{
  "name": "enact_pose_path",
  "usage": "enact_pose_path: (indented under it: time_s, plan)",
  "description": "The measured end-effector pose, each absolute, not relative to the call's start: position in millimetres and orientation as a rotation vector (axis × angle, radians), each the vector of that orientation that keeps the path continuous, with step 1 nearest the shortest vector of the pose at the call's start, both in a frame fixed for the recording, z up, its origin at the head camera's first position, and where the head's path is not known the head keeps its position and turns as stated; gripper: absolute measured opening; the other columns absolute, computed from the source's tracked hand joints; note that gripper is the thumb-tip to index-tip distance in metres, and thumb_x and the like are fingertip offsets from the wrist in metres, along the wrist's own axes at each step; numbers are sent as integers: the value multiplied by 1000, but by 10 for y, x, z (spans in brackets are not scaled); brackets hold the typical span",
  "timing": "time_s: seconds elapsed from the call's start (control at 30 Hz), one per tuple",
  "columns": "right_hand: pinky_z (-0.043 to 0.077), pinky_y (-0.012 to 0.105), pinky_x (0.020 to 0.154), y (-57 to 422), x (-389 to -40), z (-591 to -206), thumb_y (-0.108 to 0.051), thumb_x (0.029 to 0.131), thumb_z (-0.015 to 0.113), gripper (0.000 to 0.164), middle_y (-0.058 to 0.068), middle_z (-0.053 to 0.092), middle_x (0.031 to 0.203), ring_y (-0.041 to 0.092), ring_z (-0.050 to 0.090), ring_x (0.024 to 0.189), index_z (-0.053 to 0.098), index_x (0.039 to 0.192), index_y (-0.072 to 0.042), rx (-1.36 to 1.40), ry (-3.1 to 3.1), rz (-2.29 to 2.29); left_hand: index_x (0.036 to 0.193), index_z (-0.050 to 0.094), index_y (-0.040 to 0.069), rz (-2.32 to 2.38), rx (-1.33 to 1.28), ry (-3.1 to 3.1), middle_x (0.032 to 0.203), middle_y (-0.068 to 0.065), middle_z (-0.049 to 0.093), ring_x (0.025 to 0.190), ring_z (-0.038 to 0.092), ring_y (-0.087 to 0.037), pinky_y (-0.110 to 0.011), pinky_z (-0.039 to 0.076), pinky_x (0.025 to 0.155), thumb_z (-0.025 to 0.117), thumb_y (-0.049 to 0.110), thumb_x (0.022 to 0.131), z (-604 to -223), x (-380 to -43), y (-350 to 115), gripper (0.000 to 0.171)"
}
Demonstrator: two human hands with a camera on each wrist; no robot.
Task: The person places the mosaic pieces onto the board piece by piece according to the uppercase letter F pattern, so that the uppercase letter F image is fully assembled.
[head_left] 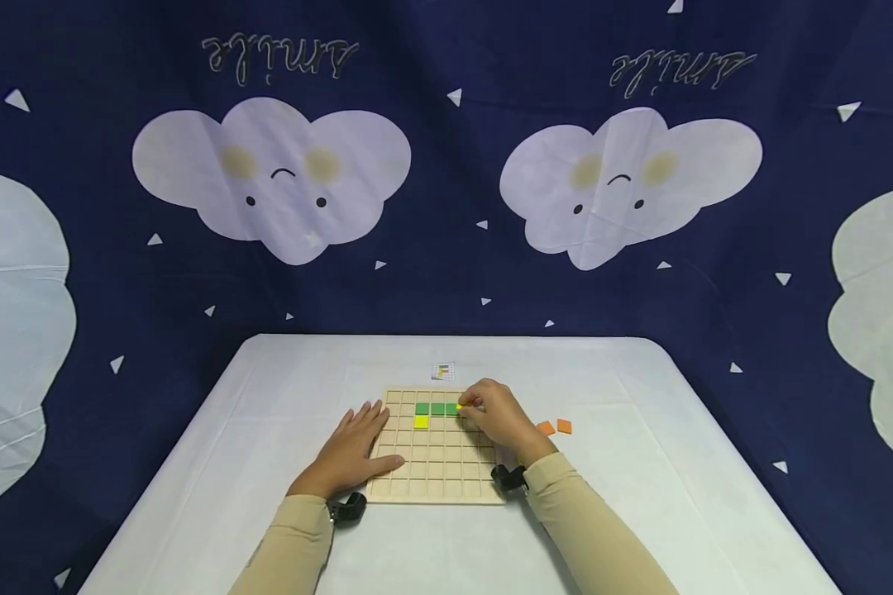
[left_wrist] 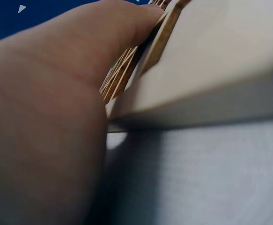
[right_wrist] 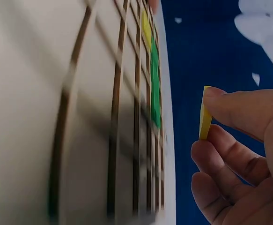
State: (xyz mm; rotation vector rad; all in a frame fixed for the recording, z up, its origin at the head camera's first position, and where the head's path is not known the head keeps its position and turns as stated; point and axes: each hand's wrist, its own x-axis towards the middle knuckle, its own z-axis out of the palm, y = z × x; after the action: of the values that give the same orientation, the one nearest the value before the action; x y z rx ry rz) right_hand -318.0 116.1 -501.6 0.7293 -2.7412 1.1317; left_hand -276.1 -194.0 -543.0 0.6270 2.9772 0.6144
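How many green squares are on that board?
3, in one row of the board: the left square, just beyond the yellow square; the middle square; and the right square, by the right hand, which may hide others.

A white table (head_left: pixel 640 479) bears a board (head_left: pixel 436 469), card (head_left: pixel 443 371) and orange tiles (head_left: pixel 564 426).

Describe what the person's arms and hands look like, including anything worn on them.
The left sleeve and right sleeve are plain-looking, long and beige, ending near the wrists. A rounded black left wrist camera and a similar right wrist camera are worn just beyond the cuffs. The left hand and right hand wear no gloves.
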Motion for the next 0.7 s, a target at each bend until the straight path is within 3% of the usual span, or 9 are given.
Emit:
enact_pose_path:
  time_s: [0.37, 0.7]
  plan:
    - [57, 28, 84, 633, -3058, -5052, -12, 96, 81, 8, -4, 67, 101, 11, 64, 93, 80, 102, -8, 1021, -2775, 973, 163, 36, 1, 627, 657, 2979, 170, -17, 25, 158, 15, -33, -51, 6, 127, 64, 71, 93, -5443, -2764, -1946, 103]
    - [56, 21, 78, 488, -3019, -5115, -9, 93, 83, 5, -5, 65, 95, 6, 62, 87, 81, 97, -9, 1100, -2787, 785, 162, 37, -2, 641, 675, 2980, 169, -20, 26, 158, 17, -35, -52, 7, 127, 64, 70, 94, -5421, -2758, -1947, 102]
